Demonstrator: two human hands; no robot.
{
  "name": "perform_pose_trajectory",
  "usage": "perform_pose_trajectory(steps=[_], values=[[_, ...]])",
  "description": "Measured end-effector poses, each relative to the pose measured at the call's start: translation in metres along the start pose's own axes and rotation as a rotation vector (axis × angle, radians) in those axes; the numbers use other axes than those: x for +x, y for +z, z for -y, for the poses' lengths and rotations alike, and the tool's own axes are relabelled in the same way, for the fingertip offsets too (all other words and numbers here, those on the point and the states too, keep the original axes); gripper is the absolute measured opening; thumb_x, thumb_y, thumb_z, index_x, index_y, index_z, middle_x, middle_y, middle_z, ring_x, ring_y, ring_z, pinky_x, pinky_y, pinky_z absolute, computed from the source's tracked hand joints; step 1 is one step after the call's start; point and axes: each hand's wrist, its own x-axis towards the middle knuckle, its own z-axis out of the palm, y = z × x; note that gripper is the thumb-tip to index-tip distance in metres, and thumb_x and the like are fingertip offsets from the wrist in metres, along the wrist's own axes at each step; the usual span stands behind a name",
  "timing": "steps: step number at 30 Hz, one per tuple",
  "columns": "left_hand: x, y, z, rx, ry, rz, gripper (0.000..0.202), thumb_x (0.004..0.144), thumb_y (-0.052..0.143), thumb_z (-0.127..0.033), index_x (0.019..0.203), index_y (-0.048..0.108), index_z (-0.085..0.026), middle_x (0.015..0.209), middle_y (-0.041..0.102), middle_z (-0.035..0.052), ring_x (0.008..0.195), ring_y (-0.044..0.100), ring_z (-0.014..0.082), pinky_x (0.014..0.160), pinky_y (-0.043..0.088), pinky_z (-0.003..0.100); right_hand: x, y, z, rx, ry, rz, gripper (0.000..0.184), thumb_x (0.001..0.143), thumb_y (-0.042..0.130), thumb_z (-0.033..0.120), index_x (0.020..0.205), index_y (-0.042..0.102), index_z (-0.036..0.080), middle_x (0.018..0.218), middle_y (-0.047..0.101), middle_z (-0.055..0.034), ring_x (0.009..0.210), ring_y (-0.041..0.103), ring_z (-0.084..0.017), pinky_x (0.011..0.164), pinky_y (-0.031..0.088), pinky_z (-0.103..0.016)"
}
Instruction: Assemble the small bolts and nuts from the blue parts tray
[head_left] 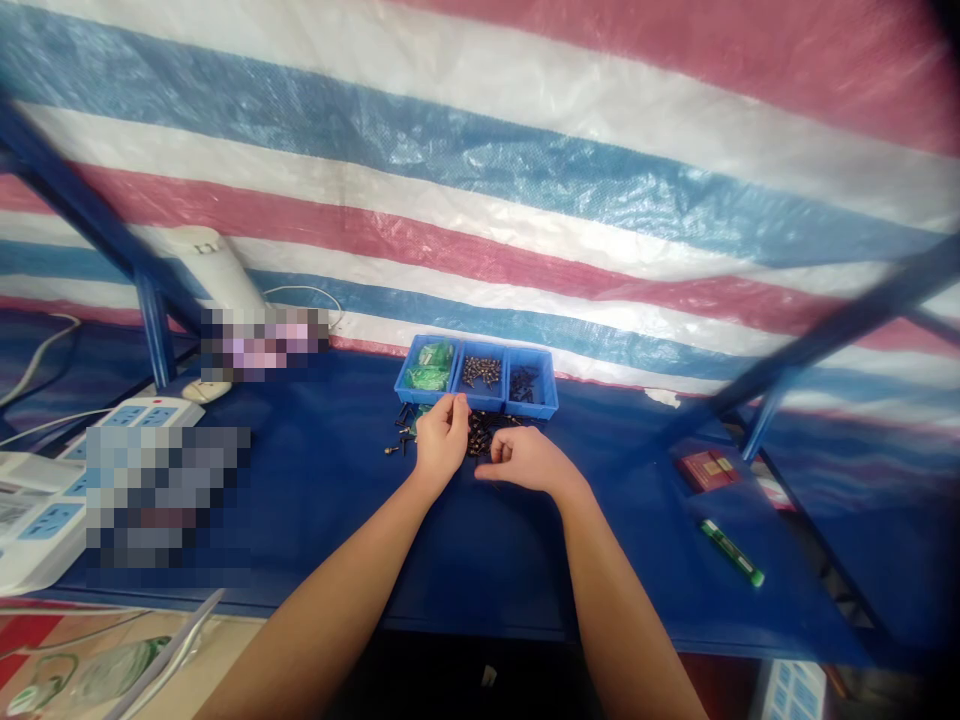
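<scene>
1. Two bare hands meet the parts on the blue desk (pixel 315 530). The left hand (pixel 444 440) is curled, its thumb and fingers drawn together; whether anything sits inside cannot be told.
2. The right hand (pixel 529 460) is half curled, the thumb standing a little apart from the bent fingers; any small part there is too small to tell.
3. The loose pile of small dark and brass-coloured parts (pixel 480 437) lies between and behind the hands, which hide some of it.
4. Just beyond stand three joined blue bins: the left bin (pixel 427 396) holds green plastic packets (pixel 429 377), the middle bin (pixel 481 396) brass-and-dark parts, the right bin (pixel 534 408) black ones.
5. Well apart, right: a red box (pixel 706 470) and green tube (pixel 732 553); left: a white power strip (pixel 41 555).
</scene>
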Motion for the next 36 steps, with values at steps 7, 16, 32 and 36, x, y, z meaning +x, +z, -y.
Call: perform_pose_trajectory(steps=[7, 16, 32, 36], values=[[0.0, 0.0, -0.001, 0.002, 0.007, 0.01, 0.038, 0.094, 0.041, -0.04, 0.068, 0.057, -0.018, 0.055, 0.057, -0.0015, 0.05, 0.051, 0.0109, 0.054, 0.038, 0.023, -0.008, 0.002, 0.003, -0.303, 0.061, 0.08, 0.017, 0.061, 0.082, 0.037, 0.063, 0.069, 0.026, 0.07, 0.07, 0.0002, 0.066, 0.06, -0.018, 0.052, 0.03, -0.026], [-0.002, -0.001, -0.002, -0.018, 0.031, 0.065, 0.035, 0.094, 0.042, -0.039, 0.07, 0.057, -0.018, 0.056, 0.057, -0.0014, 0.052, 0.053, 0.0109, 0.056, 0.04, 0.022, -0.003, 0.002, 0.007, 0.012, -0.062, -0.083, 0.011, 0.08, 0.062, 0.028, 0.071, 0.066, 0.022, 0.07, 0.069, 0.0002, 0.061, 0.06, -0.014, 0.056, 0.04, -0.025], [-0.007, 0.006, -0.002, -0.17, 0.108, 0.329, 0.031, 0.09, 0.052, -0.043, 0.11, 0.057, -0.02, 0.072, 0.064, -0.0002, 0.061, 0.06, 0.0128, 0.06, 0.047, 0.024, 0.023, 0.023, 0.006, 0.89, 0.017, -0.655, 0.029, 0.074, 0.071, 0.041, 0.092, 0.07, 0.018, 0.089, 0.074, -0.0069, 0.083, 0.069, -0.022, 0.074, 0.056, -0.034], [-0.005, 0.007, 0.0, -0.145, 0.116, 0.263, 0.027, 0.09, 0.052, -0.041, 0.104, 0.061, -0.02, 0.075, 0.066, 0.0011, 0.064, 0.061, 0.0128, 0.062, 0.048, 0.024, 0.023, 0.023, 0.007, 0.909, 0.067, -0.658, 0.031, 0.072, 0.073, 0.044, 0.087, 0.07, 0.017, 0.083, 0.073, -0.0066, 0.073, 0.067, -0.019, 0.062, 0.053, -0.03]])
